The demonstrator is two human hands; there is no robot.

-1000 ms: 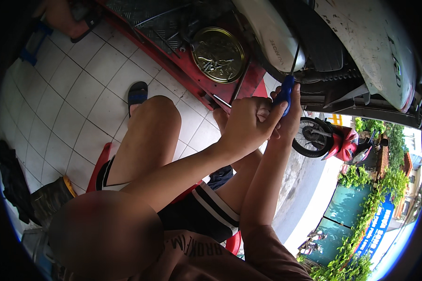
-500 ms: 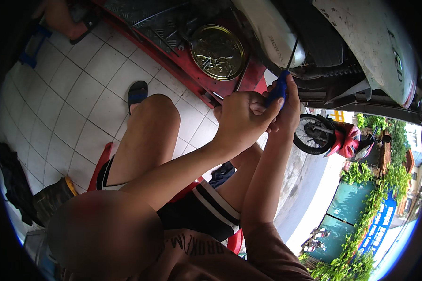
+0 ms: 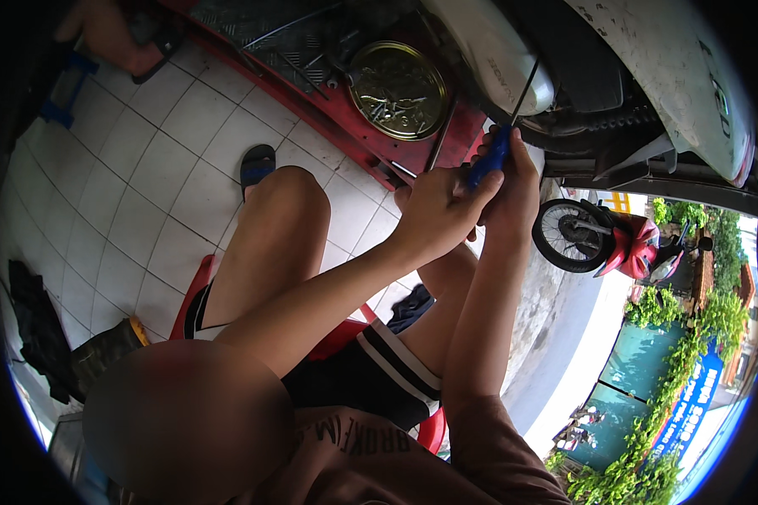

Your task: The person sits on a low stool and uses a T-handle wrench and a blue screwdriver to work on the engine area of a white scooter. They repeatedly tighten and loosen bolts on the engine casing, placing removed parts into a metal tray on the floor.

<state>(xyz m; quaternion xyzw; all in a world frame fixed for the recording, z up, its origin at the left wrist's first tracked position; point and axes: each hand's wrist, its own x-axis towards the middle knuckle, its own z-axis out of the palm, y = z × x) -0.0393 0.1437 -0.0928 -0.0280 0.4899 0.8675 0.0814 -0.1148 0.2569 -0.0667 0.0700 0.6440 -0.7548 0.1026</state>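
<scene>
My left hand (image 3: pixel 446 206) is closed on the blue handle of a screwdriver (image 3: pixel 488 162). My right hand (image 3: pixel 518 181) grips the same handle from the right side, its thumb raised along it. Both hands touch, and some fingers are hidden. The thin shaft points up toward a white body part of a motorbike (image 3: pixel 490 59), beside a black ribbed rubber piece (image 3: pixel 619 135); whether the tip touches anything I cannot tell.
A red bench (image 3: pixel 312 114) carries long tools and a round metal tray (image 3: pixel 362 88) of small parts. Another person's leg (image 3: pixel 118 46) and a blue stool (image 3: pixel 67 93) are upper left. A red motorbike (image 3: pixel 632 248) stands outside, right. Dark cloth (image 3: pixel 38 328) lies lower left.
Both my hands and the screwdriver handle have shifted slightly up and left. The view of the surroundings has also shifted a little.
</scene>
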